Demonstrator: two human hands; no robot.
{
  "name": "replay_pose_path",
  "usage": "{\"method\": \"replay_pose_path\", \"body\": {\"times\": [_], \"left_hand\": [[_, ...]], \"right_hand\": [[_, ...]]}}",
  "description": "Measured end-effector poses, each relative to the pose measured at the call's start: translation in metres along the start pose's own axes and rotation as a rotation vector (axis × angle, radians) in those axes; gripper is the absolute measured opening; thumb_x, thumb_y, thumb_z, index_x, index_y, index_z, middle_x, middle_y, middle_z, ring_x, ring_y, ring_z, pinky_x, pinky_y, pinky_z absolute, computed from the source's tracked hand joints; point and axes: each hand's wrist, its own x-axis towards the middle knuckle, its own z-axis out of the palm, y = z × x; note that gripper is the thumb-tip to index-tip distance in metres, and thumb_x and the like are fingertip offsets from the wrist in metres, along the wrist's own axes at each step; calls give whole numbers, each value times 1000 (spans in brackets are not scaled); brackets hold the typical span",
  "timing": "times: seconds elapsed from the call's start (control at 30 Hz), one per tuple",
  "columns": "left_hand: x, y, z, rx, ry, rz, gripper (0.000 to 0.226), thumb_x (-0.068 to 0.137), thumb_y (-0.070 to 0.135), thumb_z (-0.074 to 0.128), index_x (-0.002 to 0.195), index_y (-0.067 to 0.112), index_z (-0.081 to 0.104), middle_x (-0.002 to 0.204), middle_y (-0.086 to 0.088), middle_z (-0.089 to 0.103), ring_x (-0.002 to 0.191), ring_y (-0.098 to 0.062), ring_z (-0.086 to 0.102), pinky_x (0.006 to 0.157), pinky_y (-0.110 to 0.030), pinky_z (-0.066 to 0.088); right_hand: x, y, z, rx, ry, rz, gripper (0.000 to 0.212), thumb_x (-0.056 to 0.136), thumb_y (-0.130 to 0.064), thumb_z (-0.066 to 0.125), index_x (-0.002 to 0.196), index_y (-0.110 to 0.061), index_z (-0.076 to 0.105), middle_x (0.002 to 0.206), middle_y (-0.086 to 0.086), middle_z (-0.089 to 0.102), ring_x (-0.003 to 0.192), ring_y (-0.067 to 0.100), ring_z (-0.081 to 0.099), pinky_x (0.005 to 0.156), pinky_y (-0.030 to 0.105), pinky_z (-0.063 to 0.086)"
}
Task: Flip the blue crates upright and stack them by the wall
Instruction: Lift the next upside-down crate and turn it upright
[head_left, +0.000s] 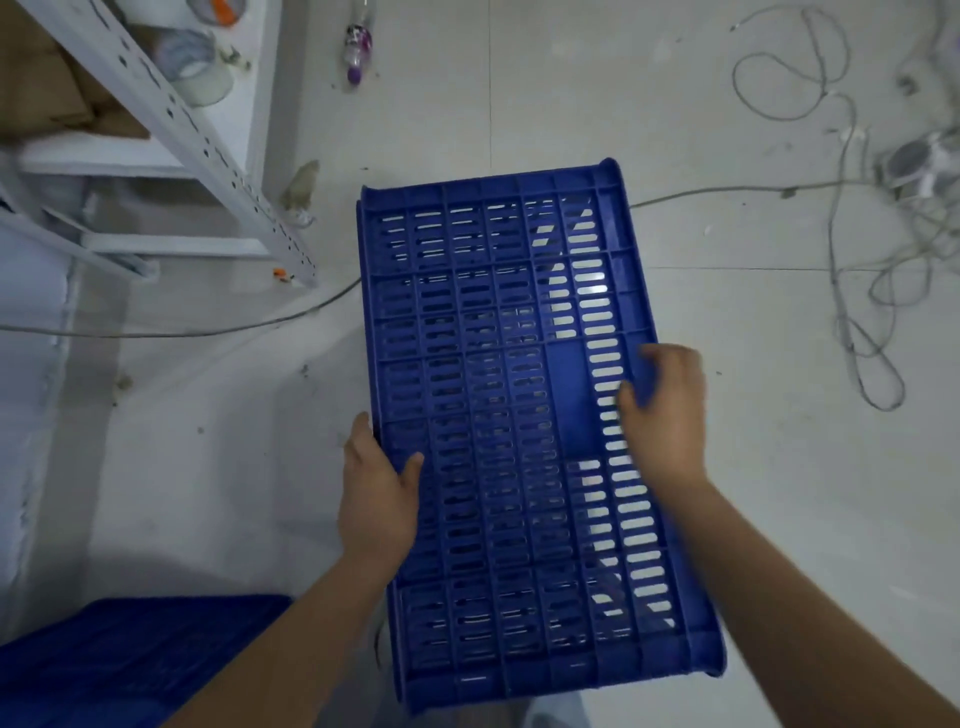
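The person holds one blue crate (524, 415) off the floor (779, 467), slatted base facing up, left hand (379, 493) and right hand (667, 415) fingers clamped on its long edges. It looks mid-flip (not yet stacked); another crate (130, 660) sits below-left of the left fingers

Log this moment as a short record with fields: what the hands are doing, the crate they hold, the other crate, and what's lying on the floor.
held item: slotted blue plastic crate, seen from its slotted face, held above the floor
left hand: grips the crate's left edge, thumb on the slotted face
right hand: grips the crate's right edge
second crate: another blue plastic crate, bottom left, only partly in view
floor: pale tiles, loose grey cables, a purple-capped plastic bottle lying down
left side: white perforated metal shelving
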Motion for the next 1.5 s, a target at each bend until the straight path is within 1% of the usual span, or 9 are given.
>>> {"method": "replay_pose_path", "body": {"times": [0.1, 0.17, 0.3, 0.4, 0.57, 1.0, 1.23, 1.4, 1.5], "left_hand": [[-20, -8, 6, 196, -29, 96, 76, 95, 30, 51, 153, 5, 8, 159, -11, 16, 145, -24, 24, 114, -26, 21], [-28, -11, 8, 227, -78, 67, 79, 97, 34, 46, 152, 8, -3, 162, -6, 2, 148, -18, 12, 112, -20, 14], [-23, -7, 7, 234, -115, 58, 82, 96, 31, 49, 151, 3, -4, 162, -10, 0, 146, -19, 20, 111, -18, 20], [-17, -4, 5, 277, -124, 40, 84, 95, 32, 52, 151, 1, -2, 161, -11, 5, 138, -21, 36, 107, -24, 35], [-17, -2, 0, 284, -126, 50, 77, 96, 34, 50, 152, 2, 9, 160, -11, 12, 133, -22, 42, 104, -26, 38], [1, -25, -30, 313, -100, -50, 69, 93, 41, 51, 146, 2, 32, 149, -16, 40, 132, -29, 45, 108, -40, 40], [18, -33, -47, 211, -261, -95, 70, 94, 41, 50, 152, 13, 23, 157, -3, 28, 142, -23, 32, 116, -31, 25], [22, -6, -47, 205, -342, -33, 86, 84, 67, 45, 153, 27, 15, 160, 8, 16, 147, -15, 20, 119, -44, 19], [2, 41, -40, -84, -324, 29, 77, 87, 58, 48, 152, 30, 18, 159, 12, 17, 146, -10, 20, 120, -35, 19]], "right_hand": [[22, 40, -22, 18, -104, 236, 59, 87, -24, 65, 136, -2, 42, 137, 16, 47, 126, 30, 45, 106, 33, 36], [21, 55, -25, 191, -318, 449, 72, 79, -45, 69, 134, -5, 46, 132, 11, 55, 117, 28, 54, 96, 38, 43], [4, 78, -6, 327, -514, 654, 117, 18, -79, 74, 109, -5, 64, 101, 10, 72, 92, 30, 68, 90, 44, 53], [5, 94, 1, 374, -522, 679, 103, 37, -69, 80, 114, -3, 63, 104, 13, 72, 94, 32, 69, 94, 49, 52], [-1, 72, -9, 496, -503, 671, 30, 81, -28, 72, 94, -3, 64, 81, 14, 71, 54, 19, 71, 51, 32, 60], [-59, 44, 5, 717, -388, 653, 9, 87, -18, 66, 85, -10, 63, 77, 11, 68, 47, 14, 68, 43, 25, 55], [-64, 14, 0, 700, -385, 574, 36, 88, -19, 64, 114, 7, 58, 84, 12, 69, 48, 16, 68, 48, 30, 58], [-69, -16, -4, 564, -360, 431, 27, 92, -13, 57, 67, -8, 49, 29, -11, 47, 27, -3, 46, 32, 8, 33], [-78, -28, 10, 434, -314, 369, 43, 91, -18, 60, 54, -12, 38, 33, -9, 40, 28, 0, 45, 35, 12, 31]]}}
